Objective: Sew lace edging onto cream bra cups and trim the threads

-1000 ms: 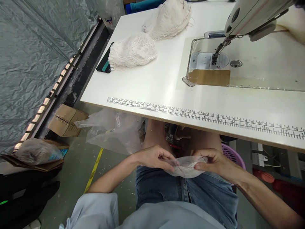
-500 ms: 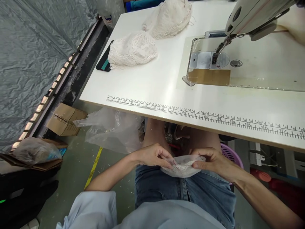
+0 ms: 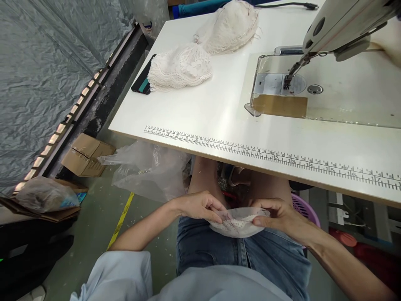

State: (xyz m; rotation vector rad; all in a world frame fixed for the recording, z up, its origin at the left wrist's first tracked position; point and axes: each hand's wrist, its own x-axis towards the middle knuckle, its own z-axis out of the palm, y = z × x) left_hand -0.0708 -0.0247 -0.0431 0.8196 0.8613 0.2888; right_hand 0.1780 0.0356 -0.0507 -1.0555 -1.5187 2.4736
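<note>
Over my lap, a small sheer white piece of fabric with lace trim (image 3: 238, 228) is stretched between my two hands. My left hand (image 3: 206, 207) pinches its left end between thumb and fingers. At the right end my right hand (image 3: 275, 215) grips it the same way, thumb on top. Thin reddish threads or lines show on the fabric. On the table lie two heaps of white lace pieces, a nearer one (image 3: 181, 69) and a farther one (image 3: 232, 27). The nearer heap partly covers a dark, flat object with a teal stripe (image 3: 143, 85).
A sewing machine (image 3: 332, 31) stands on the right of the white table (image 3: 200, 113), whose front edge carries a printed ruler (image 3: 260, 152). Below are a clear plastic bag (image 3: 150, 171), a cardboard box (image 3: 86, 154) and a purple basket (image 3: 305, 209). A grey sheet hangs at left.
The view has shifted slightly, so the table things sit a little farther right. My hands keep hold of the lace-trimmed fabric, which looks slightly more spread out.
</note>
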